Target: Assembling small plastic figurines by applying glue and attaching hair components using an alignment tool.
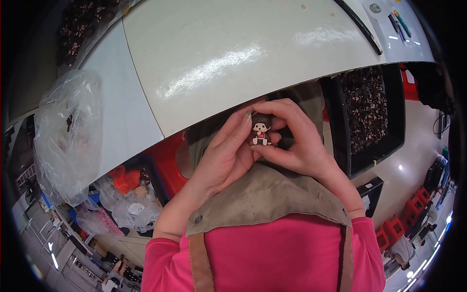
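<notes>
A small brown-haired toy figurine (261, 127) with a pale face and a red item at its chest is held upright between my two hands, in front of the table's near edge. My left hand (227, 146) grips its left side, with the thumb lying along the figurine's head. From the other side, my right hand (296, 138) curves around it, the index finger near the top and the thumb at its base. The back of the figurine is hidden by my fingers.
The pale tabletop (209, 48) spreads ahead. A black bin (344, 146) of small brown figurines stands at right; more brown pieces (80, 29) lie far left. A clear plastic bag (70, 141) hangs over the left edge. A black strip (360, 27) and pens (401, 24) lie far right.
</notes>
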### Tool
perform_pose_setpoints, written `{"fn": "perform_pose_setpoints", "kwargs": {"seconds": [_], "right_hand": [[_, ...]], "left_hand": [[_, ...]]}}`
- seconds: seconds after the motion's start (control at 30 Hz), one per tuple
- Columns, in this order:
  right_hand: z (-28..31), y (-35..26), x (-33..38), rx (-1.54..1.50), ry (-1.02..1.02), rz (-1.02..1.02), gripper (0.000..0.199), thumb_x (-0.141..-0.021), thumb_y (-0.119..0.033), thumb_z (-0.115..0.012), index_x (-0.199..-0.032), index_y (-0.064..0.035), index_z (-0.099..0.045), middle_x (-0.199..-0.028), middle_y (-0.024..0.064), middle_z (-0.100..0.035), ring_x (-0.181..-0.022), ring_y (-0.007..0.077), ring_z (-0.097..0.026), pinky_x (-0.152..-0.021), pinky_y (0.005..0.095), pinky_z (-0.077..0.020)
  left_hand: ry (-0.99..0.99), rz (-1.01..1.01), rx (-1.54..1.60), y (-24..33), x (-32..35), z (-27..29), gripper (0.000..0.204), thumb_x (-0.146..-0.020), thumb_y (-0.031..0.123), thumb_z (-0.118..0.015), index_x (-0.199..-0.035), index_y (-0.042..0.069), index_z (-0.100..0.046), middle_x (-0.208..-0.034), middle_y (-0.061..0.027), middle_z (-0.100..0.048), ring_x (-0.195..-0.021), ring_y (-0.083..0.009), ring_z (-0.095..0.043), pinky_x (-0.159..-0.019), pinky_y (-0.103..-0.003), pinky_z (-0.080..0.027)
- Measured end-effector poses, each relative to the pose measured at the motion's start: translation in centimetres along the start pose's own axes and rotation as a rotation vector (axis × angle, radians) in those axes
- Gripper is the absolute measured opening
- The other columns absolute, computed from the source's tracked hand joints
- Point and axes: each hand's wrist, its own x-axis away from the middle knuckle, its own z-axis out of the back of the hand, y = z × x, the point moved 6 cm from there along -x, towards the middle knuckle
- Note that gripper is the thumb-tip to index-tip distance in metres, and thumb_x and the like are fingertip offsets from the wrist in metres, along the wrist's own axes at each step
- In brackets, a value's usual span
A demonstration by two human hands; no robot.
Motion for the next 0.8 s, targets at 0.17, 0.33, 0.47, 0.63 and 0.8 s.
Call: {"fn": "perform_pose_setpoints", "kwargs": {"seconds": [0.17,0.33,0.47,0.63,0.8], "right_hand": [[0.21,-0.17,0.02,0.035,0.022,0.044,0.055,-0.063,-0.003,-0.074,-0.112,-0.0041,-0.049,-0.101,0.0084,-0.054,-0.086,0.0171,-0.054,-0.075,0.0264,-0.0442],[0.1,-0.29,0.25,0.014,-0.024,-0.01,0.053,-0.064,-0.005,-0.074,-0.111,-0.0052,-0.051,-0.099,0.0059,-0.054,-0.079,0.0153,-0.051,-0.071,0.0262,-0.0432],[0.31,-0.35,0.1,0.01,0.022,0.033,0.052,-0.063,-0.007,-0.074,-0.11,-0.0054,-0.052,-0.096,0.0046,-0.055,-0.076,0.0144,-0.05,-0.07,0.026,-0.0426],[0.42,-0.19,0.14,0.049,-0.004,0.008,0.051,-0.063,-0.016,-0.077,-0.107,-0.0047,-0.055,-0.096,0.0068,-0.057,-0.082,0.0208,-0.054,-0.075,0.0301,-0.0433],[0.43,-0.43,0.17,0.056,0.005,0.038,0.052,-0.063,-0.019,-0.078,-0.107,-0.0046,-0.055,-0.099,0.0077,-0.057,-0.088,0.0233,-0.055,-0.078,0.0321,-0.0434]], "left_hand": [[-0.029,0.0,0.009,0.03,-0.07,-0.39,0.042,-0.099,0.027,-0.032,-0.135,0.005,-0.029,-0.115,-0.0145,-0.052,-0.098,-0.0179,-0.056,-0.083,-0.03,-0.048],[-0.041,0.002,0.018,-0.09,0.03,-0.32,0.043,-0.099,0.027,-0.031,-0.136,0.005,-0.028,-0.115,-0.0138,-0.051,-0.098,-0.0183,-0.056,-0.083,-0.031,-0.048],[-0.045,0.005,0.023,-0.18,-0.03,-0.42,0.043,-0.098,0.026,-0.033,-0.136,0.005,-0.028,-0.114,-0.013,-0.05,-0.098,-0.0185,-0.056,-0.085,-0.032,-0.048],[-0.036,0.016,-0.003,-0.11,0.07,-0.47,0.044,-0.098,0.025,-0.035,-0.136,0.005,-0.028,-0.111,-0.0119,-0.053,-0.099,-0.0191,-0.057,-0.085,-0.032,-0.048],[0.0,0.029,0.032,-0.33,0.15,-0.2,0.044,-0.098,0.025,-0.035,-0.136,0.006,-0.027,-0.108,-0.0115,-0.055,-0.1,-0.0198,-0.058,-0.086,-0.032,-0.049]]}}
